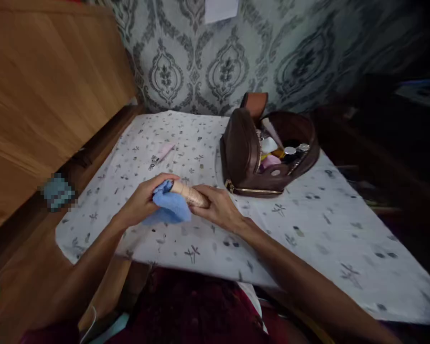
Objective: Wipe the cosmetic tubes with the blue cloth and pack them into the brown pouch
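Note:
My left hand [141, 200] is closed around a blue cloth [170, 205], which is wrapped over one end of a beige tube-shaped bottle [189, 193]. My right hand [218, 205] grips the other end of that bottle, fingers curled round it. Both hands rest low over a white patterned tablecloth [308, 224], near its front edge. The part of the bottle under the cloth is hidden.
An open brown zip pouch [247, 153] holding small cosmetic items stands behind my right hand. A pink item with a small metal tool [161, 155] lies at the back left. A wooden panel [39, 95] rises at the left; patterned wallpaper is behind.

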The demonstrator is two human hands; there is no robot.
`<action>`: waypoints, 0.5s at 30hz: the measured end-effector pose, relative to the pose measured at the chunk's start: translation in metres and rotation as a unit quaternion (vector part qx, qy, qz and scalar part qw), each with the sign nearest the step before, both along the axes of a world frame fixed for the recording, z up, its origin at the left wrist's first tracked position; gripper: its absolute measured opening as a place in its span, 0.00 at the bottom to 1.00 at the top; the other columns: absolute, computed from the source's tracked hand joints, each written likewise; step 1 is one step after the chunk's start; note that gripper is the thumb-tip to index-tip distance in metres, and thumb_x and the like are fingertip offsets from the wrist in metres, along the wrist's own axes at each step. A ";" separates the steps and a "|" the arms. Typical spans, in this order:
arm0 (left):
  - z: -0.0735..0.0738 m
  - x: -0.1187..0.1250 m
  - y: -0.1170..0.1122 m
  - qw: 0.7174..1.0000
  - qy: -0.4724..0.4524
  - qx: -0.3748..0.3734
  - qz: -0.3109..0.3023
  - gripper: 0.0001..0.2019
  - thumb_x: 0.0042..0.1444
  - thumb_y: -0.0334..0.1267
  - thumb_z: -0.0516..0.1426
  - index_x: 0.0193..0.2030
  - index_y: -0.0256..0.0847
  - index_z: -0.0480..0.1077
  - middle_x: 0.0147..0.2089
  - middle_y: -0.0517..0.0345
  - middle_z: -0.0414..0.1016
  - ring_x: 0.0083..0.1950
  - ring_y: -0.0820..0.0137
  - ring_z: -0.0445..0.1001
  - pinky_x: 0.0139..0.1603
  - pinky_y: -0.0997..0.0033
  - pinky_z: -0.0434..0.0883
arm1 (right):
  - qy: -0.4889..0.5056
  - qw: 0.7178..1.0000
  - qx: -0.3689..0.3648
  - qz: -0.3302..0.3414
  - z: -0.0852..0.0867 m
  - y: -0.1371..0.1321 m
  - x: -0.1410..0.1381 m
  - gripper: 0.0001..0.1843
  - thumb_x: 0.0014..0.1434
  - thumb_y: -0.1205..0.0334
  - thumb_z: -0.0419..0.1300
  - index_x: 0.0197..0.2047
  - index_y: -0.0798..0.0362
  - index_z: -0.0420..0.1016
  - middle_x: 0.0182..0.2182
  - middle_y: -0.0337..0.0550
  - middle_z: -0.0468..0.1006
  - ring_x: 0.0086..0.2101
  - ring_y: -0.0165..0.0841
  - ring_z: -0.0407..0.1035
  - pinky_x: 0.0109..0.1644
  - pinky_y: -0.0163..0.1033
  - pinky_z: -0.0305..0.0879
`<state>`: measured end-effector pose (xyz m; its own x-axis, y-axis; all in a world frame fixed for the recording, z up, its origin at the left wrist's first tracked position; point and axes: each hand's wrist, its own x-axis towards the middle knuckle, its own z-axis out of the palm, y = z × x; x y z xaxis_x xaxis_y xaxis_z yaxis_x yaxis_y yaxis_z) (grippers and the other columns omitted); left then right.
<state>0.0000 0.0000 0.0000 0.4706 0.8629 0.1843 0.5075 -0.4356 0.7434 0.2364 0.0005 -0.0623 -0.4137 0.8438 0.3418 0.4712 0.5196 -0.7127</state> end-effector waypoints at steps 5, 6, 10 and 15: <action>-0.002 0.001 -0.004 1.000 0.003 -0.008 0.023 0.14 0.62 0.40 0.55 0.53 0.41 0.71 0.41 0.59 0.77 0.39 0.69 0.75 0.39 0.75 0.69 | -0.017 1.000 0.017 0.001 -0.002 0.000 0.003 0.17 0.56 0.59 0.63 0.48 0.54 0.78 0.36 0.44 0.81 0.33 0.34 0.73 0.36 0.36 0.61; -0.002 -0.001 -0.003 1.000 -0.004 0.000 0.005 0.14 0.62 0.39 0.55 0.54 0.42 0.71 0.44 0.58 0.78 0.42 0.68 0.75 0.42 0.74 0.70 | -0.015 1.000 0.010 0.005 -0.002 0.000 0.003 0.16 0.56 0.58 0.63 0.47 0.53 0.79 0.35 0.42 0.81 0.32 0.33 0.72 0.35 0.35 0.61; 0.000 -0.008 0.000 0.996 -0.037 0.021 -0.076 0.20 0.61 0.39 0.57 0.60 0.45 0.68 0.59 0.51 0.73 0.57 0.63 0.73 0.55 0.69 0.70 | 0.002 1.000 -0.011 0.016 0.002 0.000 0.002 0.16 0.57 0.54 0.64 0.46 0.54 0.79 0.32 0.41 0.80 0.30 0.32 0.71 0.35 0.36 0.61; -0.004 -0.005 -0.007 1.000 -0.012 -0.019 0.017 0.28 0.60 0.43 0.59 0.66 0.43 0.62 0.43 0.58 0.76 0.40 0.69 0.75 0.39 0.74 0.70 | -0.012 1.000 0.003 0.004 -0.001 -0.002 0.001 0.19 0.58 0.55 0.63 0.50 0.53 0.78 0.38 0.44 0.83 0.34 0.34 0.74 0.39 0.37 0.64</action>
